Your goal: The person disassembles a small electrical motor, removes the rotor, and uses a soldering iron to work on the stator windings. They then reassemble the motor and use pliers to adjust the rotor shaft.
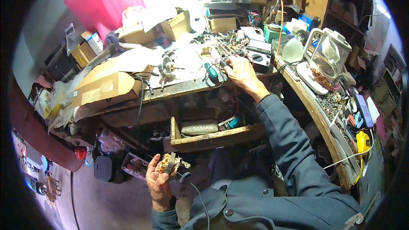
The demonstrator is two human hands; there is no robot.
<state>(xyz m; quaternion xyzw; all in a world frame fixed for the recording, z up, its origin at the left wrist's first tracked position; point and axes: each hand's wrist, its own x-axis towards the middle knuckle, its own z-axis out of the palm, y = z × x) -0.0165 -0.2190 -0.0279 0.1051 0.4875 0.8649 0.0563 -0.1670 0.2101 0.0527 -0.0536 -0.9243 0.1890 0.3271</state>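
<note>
Below the bench, at lower centre, my left hand (156,179) grips a small motor part (169,164) with copper windings, a grey laminated core and a grey cable hanging from it. My right hand (238,71) reaches onto the bench (191,84), its fingers closed on a small dark object (223,64) that I cannot make out clearly. Just left of those fingers lies a green-handled tool (211,72); behind them is a meter with a dial (258,53) and scattered small parts. A round metal part with a shaft (166,66) sits further left.
An open cardboard box (104,87) occupies the bench's left. An open drawer (217,139) juts out beneath, above a black container (103,168). On the right side bench (317,119) are a glass jug appliance (330,53), small hardware, a phone (364,109) and a yellow tool (363,142).
</note>
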